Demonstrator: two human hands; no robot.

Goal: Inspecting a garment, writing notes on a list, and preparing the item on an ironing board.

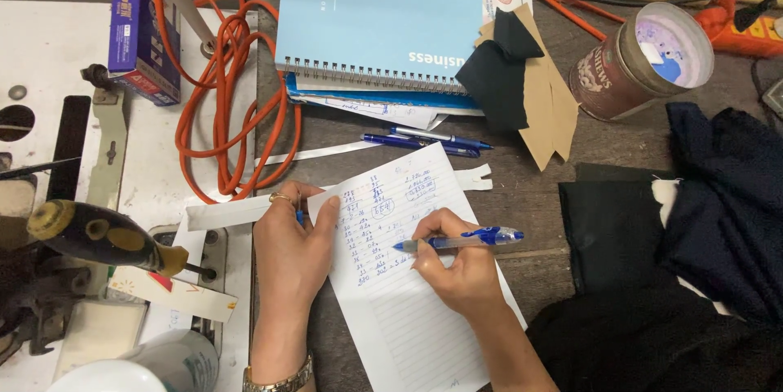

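With the right hand (pixel 457 265) pinching a blue pen (pixel 461 239) in its fingers over the lined sheet (pixel 408 278) on the table (pixel 530 188), and the left hand (pixel 289 249) pressing it flat, fingers together, a slip could smear the ink.

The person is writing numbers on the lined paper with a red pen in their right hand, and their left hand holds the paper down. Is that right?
Not quite. The pen is blue, not red, as the head view shows. The rest holds: the right hand writes on the lined paper, and the left hand presses down on its left edge.
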